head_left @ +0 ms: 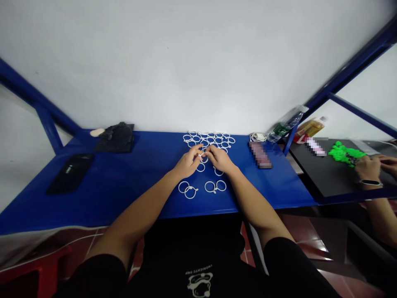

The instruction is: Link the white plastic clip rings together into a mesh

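My left hand (187,162) and my right hand (218,158) meet over the blue table (149,178), fingertips pinched around a small white ring (204,162) with a knob. Fingers partly cover it, so its joint is hard to make out. Beyond my hands, against the wall, lies a spread of several similar white rings (211,135). Just below my left fingers rests a loose ring (200,171), and another ring (218,174) lies partly under my right hand. Closer to me are two pairs of rings, a left pair (190,198) that overlaps and a right pair (210,192) side by side.
A black phone-like slab (70,173) and a dark flat object (116,138) lie left. To the right are a blurred-out phone-shaped item (260,155), a coiled white cable (258,137) and a plastic bottle (285,126). Another person's hands (369,169) handle green pieces (344,153).
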The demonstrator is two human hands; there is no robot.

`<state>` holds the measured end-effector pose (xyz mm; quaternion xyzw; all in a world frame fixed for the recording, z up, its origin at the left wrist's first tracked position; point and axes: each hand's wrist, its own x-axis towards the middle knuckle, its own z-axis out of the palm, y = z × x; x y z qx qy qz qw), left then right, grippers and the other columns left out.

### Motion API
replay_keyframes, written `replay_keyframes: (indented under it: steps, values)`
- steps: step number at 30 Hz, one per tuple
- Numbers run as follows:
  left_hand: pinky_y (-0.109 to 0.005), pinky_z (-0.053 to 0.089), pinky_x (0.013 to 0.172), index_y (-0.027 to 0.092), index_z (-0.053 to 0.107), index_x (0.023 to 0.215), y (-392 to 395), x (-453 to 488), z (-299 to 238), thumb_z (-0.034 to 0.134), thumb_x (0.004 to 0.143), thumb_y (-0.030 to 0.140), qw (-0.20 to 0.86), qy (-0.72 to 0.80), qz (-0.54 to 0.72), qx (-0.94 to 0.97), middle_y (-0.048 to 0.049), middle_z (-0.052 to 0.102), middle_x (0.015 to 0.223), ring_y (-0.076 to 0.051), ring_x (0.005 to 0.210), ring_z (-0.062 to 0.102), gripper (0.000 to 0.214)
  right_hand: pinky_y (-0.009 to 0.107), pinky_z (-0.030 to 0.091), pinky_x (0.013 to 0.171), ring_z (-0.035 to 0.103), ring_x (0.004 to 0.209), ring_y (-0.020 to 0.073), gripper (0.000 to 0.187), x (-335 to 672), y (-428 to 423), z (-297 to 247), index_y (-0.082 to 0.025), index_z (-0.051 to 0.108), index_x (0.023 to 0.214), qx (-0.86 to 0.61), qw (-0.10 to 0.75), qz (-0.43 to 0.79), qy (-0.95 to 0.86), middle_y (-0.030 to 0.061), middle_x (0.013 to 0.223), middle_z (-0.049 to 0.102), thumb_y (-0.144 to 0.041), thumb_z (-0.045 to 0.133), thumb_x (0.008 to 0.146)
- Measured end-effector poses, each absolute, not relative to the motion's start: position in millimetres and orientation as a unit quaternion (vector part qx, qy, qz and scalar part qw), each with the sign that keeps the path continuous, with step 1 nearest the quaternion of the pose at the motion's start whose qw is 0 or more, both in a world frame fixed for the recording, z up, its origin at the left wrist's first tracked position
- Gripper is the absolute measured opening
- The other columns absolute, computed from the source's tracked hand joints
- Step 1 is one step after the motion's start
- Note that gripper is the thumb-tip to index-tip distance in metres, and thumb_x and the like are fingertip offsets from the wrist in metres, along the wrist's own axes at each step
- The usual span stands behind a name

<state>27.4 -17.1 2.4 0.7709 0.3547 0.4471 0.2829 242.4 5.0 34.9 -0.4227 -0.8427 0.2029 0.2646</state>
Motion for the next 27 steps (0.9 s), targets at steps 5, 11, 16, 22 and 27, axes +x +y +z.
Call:
replay_keyframes:
  steps: [5,11,16,22,27]
  values:
    - [-0.033,0.058,0.095,0.020,0.060,0.143,-19.7,27.8,8.4,0.051,0.106,0.027,0.254,0.379,0.452,0.766,-0.0083,0.079,0.114,-0.019,0.101,0.075,0.039,0.027,0.043,0.071,0.064,0.074,0.0174,0.024,242.1,7.2,30.3,-0.023,0.061,0.107,-0.425,0.271,0.204,-0.839,0.0036,0.092,0.074,-0.040,0.045,0.110]
    - [-0.032,0.060,0.088,0.022,0.078,0.116,-21.2,27.5,13.1,0.055,0.103,0.026,0.225,0.392,0.461,0.763,-0.0049,0.082,0.105,-0.019,0.092,0.078,0.027,0.027,0.046,0.073,0.065,0.075,0.0166,0.021,240.1,6.8,30.8,-0.022,0.063,0.106,-0.383,0.296,0.248,-0.839,0.0023,0.090,0.074,-0.038,0.050,0.107]
    - [-0.032,0.061,0.088,0.022,0.080,0.110,-21.4,27.7,11.7,0.059,0.100,0.023,0.231,0.378,0.467,0.765,-0.0038,0.083,0.101,-0.019,0.092,0.079,0.024,0.027,0.046,0.072,0.065,0.075,0.0164,0.020,239.5,5.9,30.1,-0.022,0.066,0.101,-0.378,0.311,0.226,-0.842,0.0031,0.089,0.074,-0.036,0.053,0.105]
    - [-0.032,0.062,0.085,0.021,0.082,0.102,-18.1,25.4,12.1,0.061,0.096,0.019,0.231,0.375,0.478,0.760,-0.0035,0.083,0.095,-0.019,0.088,0.079,0.022,0.026,0.045,0.070,0.065,0.073,0.0159,0.019,239.3,5.5,26.5,-0.021,0.069,0.100,-0.380,0.319,0.203,-0.844,0.0035,0.087,0.075,-0.035,0.056,0.104]
    - [-0.030,0.061,0.082,0.022,0.083,0.102,-16.8,25.9,11.9,0.063,0.095,0.016,0.212,0.362,0.492,0.763,-0.0027,0.083,0.094,-0.017,0.084,0.078,0.021,0.026,0.045,0.069,0.064,0.071,0.0153,0.018,239.5,7.1,24.5,-0.020,0.069,0.100,-0.368,0.332,0.197,-0.846,0.0036,0.086,0.075,-0.033,0.058,0.104]
